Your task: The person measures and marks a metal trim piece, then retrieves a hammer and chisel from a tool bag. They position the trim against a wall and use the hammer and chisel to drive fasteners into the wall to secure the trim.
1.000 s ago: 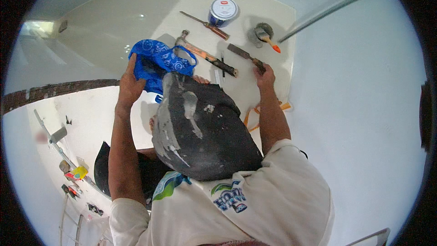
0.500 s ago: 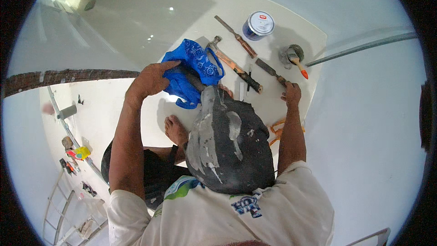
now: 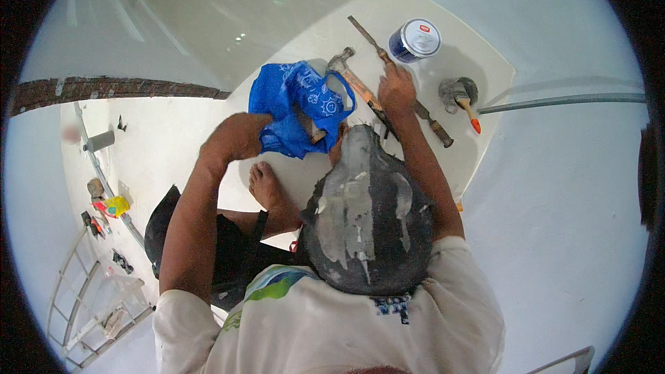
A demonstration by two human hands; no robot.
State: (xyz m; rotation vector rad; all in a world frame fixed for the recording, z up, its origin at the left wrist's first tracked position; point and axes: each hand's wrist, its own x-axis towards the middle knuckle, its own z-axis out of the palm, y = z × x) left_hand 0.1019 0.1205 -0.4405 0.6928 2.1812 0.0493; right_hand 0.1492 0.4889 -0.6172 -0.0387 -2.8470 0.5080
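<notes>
My left hand [image 3: 242,135] grips the edge of a blue patterned cloth bag [image 3: 284,125], with part of a wooden handle showing in its opening. My right hand [image 3: 397,90] is closed on the handle of the farther chisel [image 3: 367,34], over the floor. A second chisel [image 3: 438,131] lies to its right. Left of my right hand lies a claw hammer [image 3: 350,76] with a worn orange-and-black handle, partly hidden. A lidded paint tub [image 3: 414,40] stands beyond them. At the right, a brush [image 3: 470,111] with an orange tip rests in a grey-smeared pot [image 3: 454,88].
My bent, grey-smeared dark knee [image 3: 367,228] and bare foot [image 3: 267,183] are below the tools. White walls [image 3: 554,201] bound the right, with a metal tube [image 3: 554,102] along one. A rough dark ledge [image 3: 104,86], small scattered items [image 3: 111,206] and a metal ladder-like frame [image 3: 76,291] are at left.
My right hand has left the nearer chisel, which now lies on the floor, and moved up onto the farther one. My left hand stays on the blue bag. The view has shifted.
</notes>
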